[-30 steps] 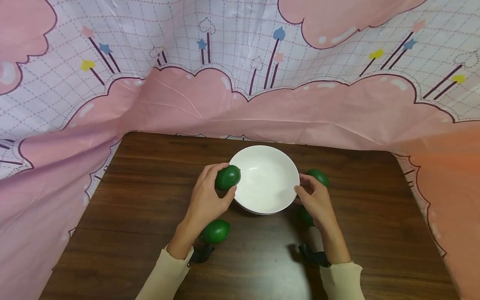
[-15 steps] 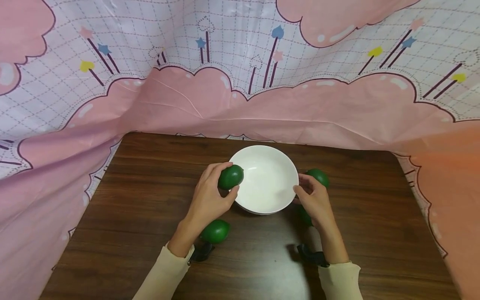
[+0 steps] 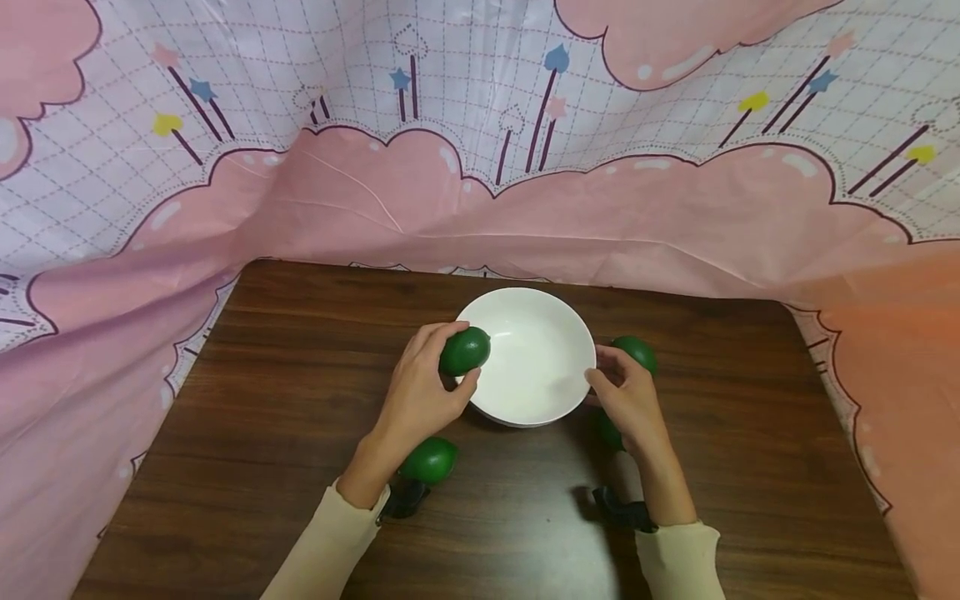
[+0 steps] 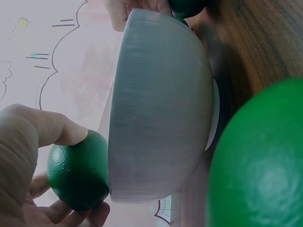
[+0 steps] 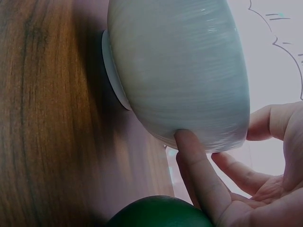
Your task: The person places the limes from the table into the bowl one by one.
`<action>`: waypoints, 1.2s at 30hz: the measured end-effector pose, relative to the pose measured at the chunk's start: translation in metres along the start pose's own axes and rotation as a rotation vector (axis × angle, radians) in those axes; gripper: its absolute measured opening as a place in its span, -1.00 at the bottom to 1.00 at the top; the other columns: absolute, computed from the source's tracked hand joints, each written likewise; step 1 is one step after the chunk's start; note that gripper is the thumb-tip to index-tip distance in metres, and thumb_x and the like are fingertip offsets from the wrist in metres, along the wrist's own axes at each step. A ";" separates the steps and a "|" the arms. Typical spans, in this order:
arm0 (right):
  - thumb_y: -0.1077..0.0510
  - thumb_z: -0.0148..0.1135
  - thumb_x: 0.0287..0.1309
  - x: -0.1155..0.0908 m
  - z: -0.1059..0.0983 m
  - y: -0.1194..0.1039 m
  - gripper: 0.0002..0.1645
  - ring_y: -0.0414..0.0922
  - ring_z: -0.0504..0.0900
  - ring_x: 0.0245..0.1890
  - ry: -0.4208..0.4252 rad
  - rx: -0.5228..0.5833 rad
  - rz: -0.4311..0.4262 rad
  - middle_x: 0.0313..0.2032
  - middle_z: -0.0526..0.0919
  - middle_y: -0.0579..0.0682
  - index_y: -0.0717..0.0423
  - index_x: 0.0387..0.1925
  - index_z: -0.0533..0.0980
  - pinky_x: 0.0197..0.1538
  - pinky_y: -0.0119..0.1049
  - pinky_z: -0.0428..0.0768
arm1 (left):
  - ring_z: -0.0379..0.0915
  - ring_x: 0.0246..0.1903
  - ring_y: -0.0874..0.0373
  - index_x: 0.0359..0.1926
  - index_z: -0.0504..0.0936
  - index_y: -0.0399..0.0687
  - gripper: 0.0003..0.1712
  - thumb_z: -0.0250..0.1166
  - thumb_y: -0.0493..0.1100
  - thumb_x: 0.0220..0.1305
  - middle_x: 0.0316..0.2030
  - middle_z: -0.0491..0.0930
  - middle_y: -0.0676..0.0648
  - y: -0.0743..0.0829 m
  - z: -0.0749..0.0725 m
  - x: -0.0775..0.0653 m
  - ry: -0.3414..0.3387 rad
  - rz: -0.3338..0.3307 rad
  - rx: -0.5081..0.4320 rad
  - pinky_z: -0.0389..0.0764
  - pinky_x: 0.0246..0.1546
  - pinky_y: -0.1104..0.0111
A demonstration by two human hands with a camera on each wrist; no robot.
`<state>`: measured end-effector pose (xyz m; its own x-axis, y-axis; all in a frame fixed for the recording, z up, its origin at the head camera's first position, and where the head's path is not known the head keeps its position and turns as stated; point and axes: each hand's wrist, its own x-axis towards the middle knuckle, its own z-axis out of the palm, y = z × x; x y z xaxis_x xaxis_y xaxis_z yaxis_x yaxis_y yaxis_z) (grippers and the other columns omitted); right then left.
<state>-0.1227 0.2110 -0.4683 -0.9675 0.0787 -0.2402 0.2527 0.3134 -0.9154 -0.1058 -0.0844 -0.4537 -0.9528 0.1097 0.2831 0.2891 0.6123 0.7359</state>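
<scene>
My left hand [image 3: 420, 390] grips a green lime [image 3: 465, 352] between thumb and fingers, at the left rim of a white bowl [image 3: 534, 358]. In the left wrist view the held lime [image 4: 78, 172] sits right at the bowl's rim, outside its wall [image 4: 158, 104]. On the other side, my right hand [image 3: 632, 396] holds the bowl's right edge, thumb at the rim and fingers against the outer wall [image 5: 180, 71]. Nothing lies inside the bowl, which stands upright. Another lime [image 3: 430, 461] rests beside my left wrist.
Two more limes, one upper [image 3: 636, 354] and one lower [image 3: 611, 432], lie right of the bowl, partly hidden by my right hand. The brown wooden table [image 3: 525, 533] ends at the back against a pink and white patterned curtain [image 3: 480, 217].
The left hand has shifted slightly right with its lime, which now overlaps the bowl's rim more. The right hand keeps its hold on the bowl.
</scene>
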 end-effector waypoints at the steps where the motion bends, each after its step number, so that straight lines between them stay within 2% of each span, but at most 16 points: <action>1: 0.08 0.17 0.50 0.000 0.000 0.000 -0.42 0.07 0.70 0.14 0.001 -0.001 -0.001 0.34 0.57 0.27 0.18 0.45 0.42 -0.08 -0.27 0.83 | 0.55 0.21 -0.08 0.39 0.54 0.06 -0.30 0.53 -0.09 0.23 0.27 0.54 -0.11 0.000 0.000 0.000 -0.001 0.004 0.000 0.66 0.21 -0.08; 10: 0.08 0.17 0.51 0.000 0.000 0.000 -0.42 0.09 0.70 0.16 -0.001 -0.003 -0.002 0.34 0.56 0.27 0.17 0.45 0.42 -0.08 -0.28 0.83 | 0.56 0.19 -0.07 0.38 0.55 0.06 -0.30 0.54 -0.11 0.22 0.25 0.55 -0.12 0.001 0.003 0.002 -0.013 0.020 0.001 0.68 0.20 -0.06; 21: 0.10 0.18 0.49 0.001 0.000 0.001 -0.42 0.02 0.70 0.11 -0.005 0.009 -0.009 0.32 0.57 0.28 0.19 0.44 0.43 -0.11 -0.28 0.83 | 0.55 0.20 -0.06 0.38 0.55 0.05 -0.29 0.55 -0.14 0.21 0.25 0.54 -0.12 -0.001 0.008 0.003 -0.035 0.052 -0.005 0.68 0.19 -0.04; 28: 0.07 0.19 0.50 0.001 0.001 0.000 -0.40 0.11 0.69 0.17 -0.004 -0.001 -0.005 0.34 0.57 0.27 0.17 0.45 0.42 -0.08 -0.24 0.83 | 0.56 0.19 -0.05 0.37 0.56 0.05 -0.30 0.55 -0.13 0.21 0.23 0.56 -0.11 0.000 0.009 0.005 -0.041 0.067 0.018 0.69 0.16 -0.02; 36: 0.07 0.18 0.50 0.000 -0.001 0.001 -0.41 0.10 0.70 0.17 -0.001 -0.008 -0.008 0.34 0.57 0.27 0.15 0.46 0.42 -0.05 -0.18 0.83 | 0.54 0.20 -0.05 0.36 0.56 0.09 -0.32 0.53 -0.14 0.22 0.23 0.56 -0.09 0.002 0.012 0.009 -0.088 0.079 0.065 0.67 0.16 -0.01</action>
<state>-0.1229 0.2118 -0.4688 -0.9694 0.0752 -0.2336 0.2453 0.3213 -0.9147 -0.1147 -0.0729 -0.4565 -0.9327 0.2261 0.2809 0.3593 0.6483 0.6713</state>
